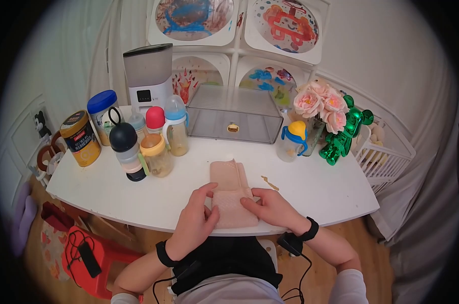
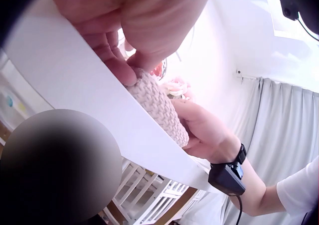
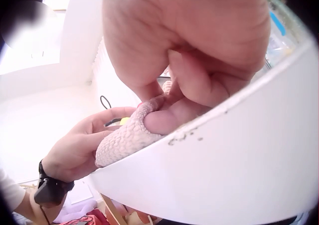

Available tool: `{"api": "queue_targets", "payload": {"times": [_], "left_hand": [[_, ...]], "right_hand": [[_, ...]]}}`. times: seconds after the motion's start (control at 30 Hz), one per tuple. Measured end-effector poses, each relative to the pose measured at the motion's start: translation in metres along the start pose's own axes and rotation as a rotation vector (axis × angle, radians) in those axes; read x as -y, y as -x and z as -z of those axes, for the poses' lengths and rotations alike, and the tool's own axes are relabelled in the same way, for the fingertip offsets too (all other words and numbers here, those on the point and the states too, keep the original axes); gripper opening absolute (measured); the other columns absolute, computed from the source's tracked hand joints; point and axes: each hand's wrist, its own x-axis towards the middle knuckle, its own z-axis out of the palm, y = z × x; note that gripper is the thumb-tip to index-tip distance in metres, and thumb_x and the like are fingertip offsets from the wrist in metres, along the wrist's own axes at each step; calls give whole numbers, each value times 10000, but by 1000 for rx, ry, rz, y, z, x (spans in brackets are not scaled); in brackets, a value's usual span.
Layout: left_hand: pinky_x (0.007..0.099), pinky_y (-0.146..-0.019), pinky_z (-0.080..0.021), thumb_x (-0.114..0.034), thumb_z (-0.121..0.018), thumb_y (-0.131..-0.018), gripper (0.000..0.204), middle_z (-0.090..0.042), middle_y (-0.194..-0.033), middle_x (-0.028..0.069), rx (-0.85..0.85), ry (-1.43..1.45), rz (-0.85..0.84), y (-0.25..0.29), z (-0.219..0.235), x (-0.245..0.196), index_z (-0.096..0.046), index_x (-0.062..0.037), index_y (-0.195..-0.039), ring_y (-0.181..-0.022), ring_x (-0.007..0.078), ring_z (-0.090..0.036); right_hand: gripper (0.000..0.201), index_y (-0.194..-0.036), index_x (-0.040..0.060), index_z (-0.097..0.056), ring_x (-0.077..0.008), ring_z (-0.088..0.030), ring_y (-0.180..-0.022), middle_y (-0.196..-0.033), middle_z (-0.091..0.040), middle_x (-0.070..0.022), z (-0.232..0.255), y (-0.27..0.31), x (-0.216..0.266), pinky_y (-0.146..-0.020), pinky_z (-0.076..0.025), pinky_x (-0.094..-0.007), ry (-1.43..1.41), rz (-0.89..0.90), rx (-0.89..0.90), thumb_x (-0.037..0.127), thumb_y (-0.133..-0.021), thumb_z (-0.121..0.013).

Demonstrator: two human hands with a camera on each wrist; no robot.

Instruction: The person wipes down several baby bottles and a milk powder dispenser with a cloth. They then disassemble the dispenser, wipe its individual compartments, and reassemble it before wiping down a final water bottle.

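Note:
A pink textured cloth [image 1: 233, 202], folded into a flat oblong, lies at the front edge of the white table [image 1: 300, 202]. My left hand [image 1: 195, 215] rests along its left side, thumb near the front and index fingertip farther up the same edge. On the opposite side, my right hand [image 1: 274, 206] pinches the edge, its thumb on top of the cloth. Up close, the right wrist view shows the thick folded layers of the cloth [image 3: 124, 142] around a fingertip. A loose flap stands up slightly at the cloth's far right corner.
Baby bottles [image 1: 177, 134], a tumbler [image 1: 125, 147] and a can [image 1: 80, 139] stand at the left. A clear grey box [image 1: 229, 121] sits behind. At right are a yellow-lidded sippy cup [image 1: 292, 144], flowers [image 1: 320, 104] and a green bear figure [image 1: 343, 134]. A small tan strip [image 1: 270, 183] lies nearby.

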Motion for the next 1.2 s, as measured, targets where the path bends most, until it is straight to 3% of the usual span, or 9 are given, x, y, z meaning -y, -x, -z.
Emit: {"api": "queue_targets", "payload": {"times": [0.17,0.23,0.37,0.43,0.7,0.87,0.93,1.13,1.2], "left_hand": [[323,-648,-549,56,-668,-914,500,-613,-1225,113,-3,-198,-74,6,1,-2,-565,-91,-1380,-709,179,-655],[405,-886,-575,116,-664,-804,648,-619,-1311,123,23,-577,-579,1,11,9,-584,-99,-1410,-996,288,-689],[469,-1131,-462,68,-684,-718,795,-606,-1417,123,272,-598,-680,-17,25,1,-538,-86,-1485,-1278,381,-588],[483,-1235,-358,-34,-714,-735,830,-571,-1487,168,503,-424,-436,-25,32,9,-489,-59,-1533,-1374,417,-530],[466,-1206,-387,-158,-768,-757,861,-552,-1468,251,517,-306,-380,-38,27,15,-446,-13,-1542,-1381,410,-520],[470,-1215,-380,-136,-798,-765,780,-578,-1468,208,382,-201,-306,-40,19,24,-523,-42,-1489,-1396,398,-517],[457,-1162,-440,-105,-744,-840,553,-648,-1382,167,405,-443,-482,-44,21,26,-622,-42,-1375,-1328,379,-576],[420,-985,-550,-110,-734,-877,419,-709,-1263,176,255,-374,-521,-40,17,27,-688,-53,-1290,-1182,375,-672],[427,-968,-553,-138,-737,-892,400,-721,-1220,174,260,-324,-377,-38,18,16,-694,-48,-1279,-1141,371,-684]], "right_hand": [[377,-1181,-29,-722,-127,-673,-660,-810,-726,-75,3,-12,-12,-636,-536,-302,-8,42,43,316,-1069,-618],[397,-1156,-36,-730,-172,-703,-636,-765,-727,-114,5,-15,-12,-630,-541,-326,-15,56,51,330,-1058,-611],[385,-1139,-27,-728,-85,-647,-734,-856,-706,-19,10,-17,-6,-656,-536,-266,-61,-63,146,338,-1084,-622],[381,-1105,-19,-736,-75,-629,-721,-837,-689,-7,13,-21,-2,-631,-514,-254,-99,-82,148,347,-1080,-631],[321,-887,78,-709,-18,-441,-583,-746,-587,52,34,-43,-24,-457,-242,-204,-423,-352,347,333,-1073,-655],[320,-826,83,-659,-32,-426,-568,-719,-550,42,40,-41,-26,-455,-239,-209,-526,-387,336,311,-1050,-681],[344,-763,105,-606,-51,-423,-571,-706,-516,31,39,-40,-25,-471,-268,-217,-531,-395,341,303,-1024,-712],[276,-1107,-8,-699,-92,-635,-649,-815,-724,-26,48,-8,0,-575,-475,-249,-287,-292,157,258,-1065,-637],[440,-1394,-7,-576,-222,-716,-1073,-1232,-714,-176,52,5,-6,-896,-574,-348,226,124,-82,181,-1009,-678]]}}
